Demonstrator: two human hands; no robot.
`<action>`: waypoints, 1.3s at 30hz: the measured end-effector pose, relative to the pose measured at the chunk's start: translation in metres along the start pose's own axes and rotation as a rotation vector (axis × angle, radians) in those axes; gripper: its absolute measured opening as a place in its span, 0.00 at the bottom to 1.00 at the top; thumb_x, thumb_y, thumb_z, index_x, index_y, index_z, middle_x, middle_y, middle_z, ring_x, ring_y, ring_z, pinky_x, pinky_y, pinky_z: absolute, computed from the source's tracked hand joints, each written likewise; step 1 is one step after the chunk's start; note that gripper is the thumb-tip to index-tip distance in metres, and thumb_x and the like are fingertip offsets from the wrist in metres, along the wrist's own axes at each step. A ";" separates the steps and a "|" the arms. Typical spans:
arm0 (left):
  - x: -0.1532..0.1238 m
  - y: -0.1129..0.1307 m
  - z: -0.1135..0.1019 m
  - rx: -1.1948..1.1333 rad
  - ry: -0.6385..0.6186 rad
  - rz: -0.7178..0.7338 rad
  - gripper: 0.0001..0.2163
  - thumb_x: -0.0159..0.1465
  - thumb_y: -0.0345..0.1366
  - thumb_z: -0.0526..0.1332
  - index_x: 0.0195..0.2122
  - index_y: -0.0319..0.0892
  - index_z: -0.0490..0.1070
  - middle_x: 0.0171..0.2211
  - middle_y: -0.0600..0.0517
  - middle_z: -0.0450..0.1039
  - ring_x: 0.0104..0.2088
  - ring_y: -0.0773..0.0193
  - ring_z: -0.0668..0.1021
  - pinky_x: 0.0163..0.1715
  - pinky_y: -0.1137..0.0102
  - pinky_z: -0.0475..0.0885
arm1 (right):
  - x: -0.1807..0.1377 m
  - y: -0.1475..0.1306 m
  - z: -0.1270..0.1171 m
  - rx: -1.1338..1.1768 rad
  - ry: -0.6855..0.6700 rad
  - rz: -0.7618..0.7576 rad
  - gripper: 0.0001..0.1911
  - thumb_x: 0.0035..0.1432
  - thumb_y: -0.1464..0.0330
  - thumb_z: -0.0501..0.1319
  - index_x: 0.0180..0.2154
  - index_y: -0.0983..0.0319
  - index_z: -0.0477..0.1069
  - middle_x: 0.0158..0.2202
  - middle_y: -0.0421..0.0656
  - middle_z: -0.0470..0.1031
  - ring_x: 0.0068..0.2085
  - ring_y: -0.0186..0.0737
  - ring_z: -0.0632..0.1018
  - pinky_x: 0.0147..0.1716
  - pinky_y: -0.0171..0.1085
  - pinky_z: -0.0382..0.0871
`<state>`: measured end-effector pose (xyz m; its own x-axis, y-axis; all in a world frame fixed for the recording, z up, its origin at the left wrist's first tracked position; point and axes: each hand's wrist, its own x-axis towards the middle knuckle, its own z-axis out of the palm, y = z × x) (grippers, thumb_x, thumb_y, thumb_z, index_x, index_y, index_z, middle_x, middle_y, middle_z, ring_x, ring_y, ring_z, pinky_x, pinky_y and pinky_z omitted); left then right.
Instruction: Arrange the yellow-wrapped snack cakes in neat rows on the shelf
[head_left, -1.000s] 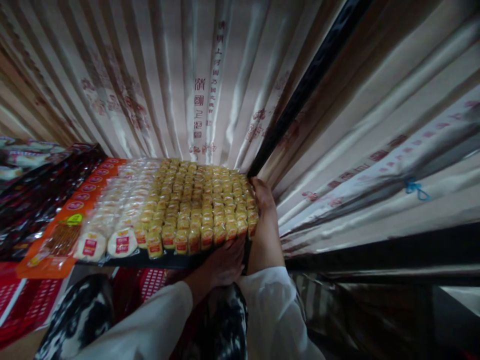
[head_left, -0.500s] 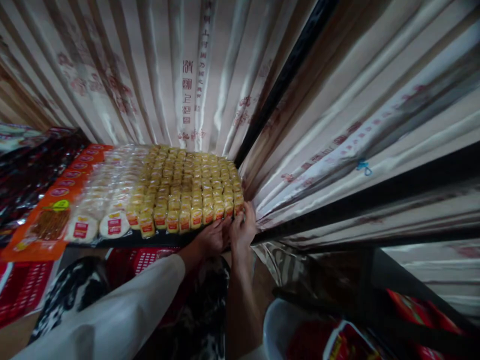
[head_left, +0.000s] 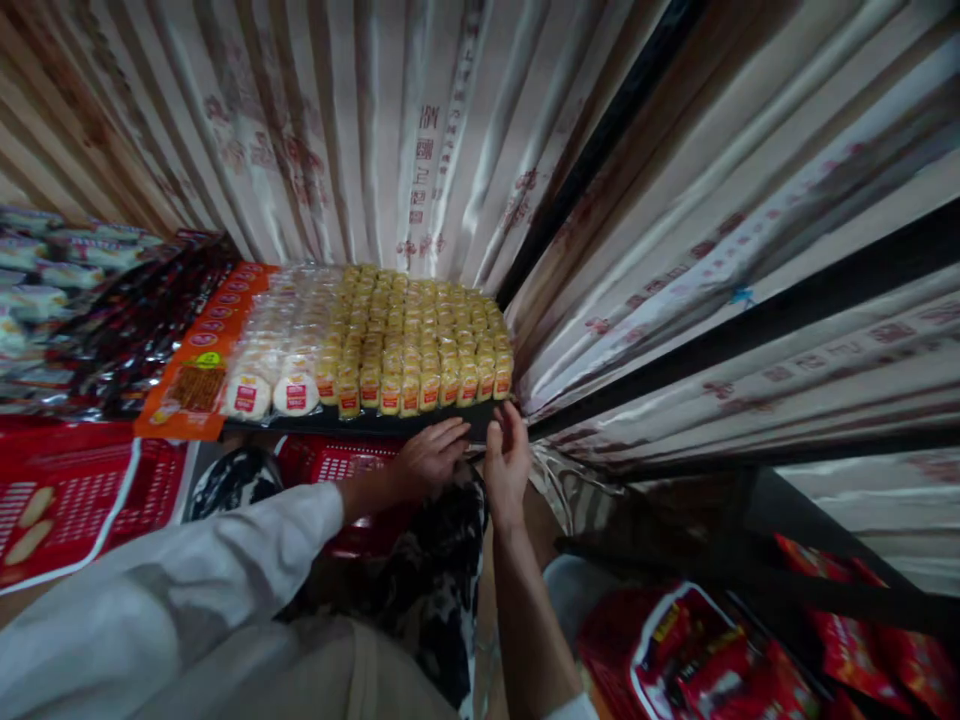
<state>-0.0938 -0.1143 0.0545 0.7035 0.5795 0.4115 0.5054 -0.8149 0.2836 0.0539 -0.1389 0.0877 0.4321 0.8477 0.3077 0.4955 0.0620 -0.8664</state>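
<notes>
Rows of small yellow wrapped snack packs (head_left: 420, 345) with red labels stand close together on a dark shelf (head_left: 390, 425). My left hand (head_left: 435, 455) rests at the shelf's front edge, its fingers stretched out and holding nothing. My right hand (head_left: 508, 462) is near the shelf's right corner, just below the last yellow column, with thumb and fingers apart and nothing between them. Left of the yellow packs are clear-wrapped white round packs (head_left: 296, 393) with red labels. Beside those lies an orange packet (head_left: 184, 395) with brown sticks pictured on it.
Dark shiny packets (head_left: 142, 320) and white packets (head_left: 45, 270) fill the shelf's left side. Red baskets (head_left: 67, 500) sit below. At lower right are red packets (head_left: 720, 660) and a dark frame (head_left: 795, 520). Pleated curtains (head_left: 345, 150) hang behind, with a dark post (head_left: 592, 150).
Both hands have come away from the front right of the yellow packs and opened. The view has shifted, bringing more of the shelf's left side and the lower baskets into sight.
</notes>
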 end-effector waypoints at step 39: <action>-0.107 -0.074 -0.070 0.073 0.153 -0.502 0.24 0.57 0.22 0.50 0.56 0.33 0.59 0.56 0.38 0.59 0.59 0.54 0.62 0.57 0.59 0.63 | -0.049 -0.036 0.135 -0.388 -0.353 -0.329 0.32 0.50 0.82 0.48 0.58 0.66 0.62 0.52 0.54 0.64 0.55 0.45 0.66 0.56 0.45 0.61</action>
<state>-0.2417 -0.1167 0.0498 0.2881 0.8859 0.3637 0.7986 -0.4318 0.4192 -0.0870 -0.1115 0.0510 -0.0325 0.9441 0.3279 0.8271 0.2096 -0.5215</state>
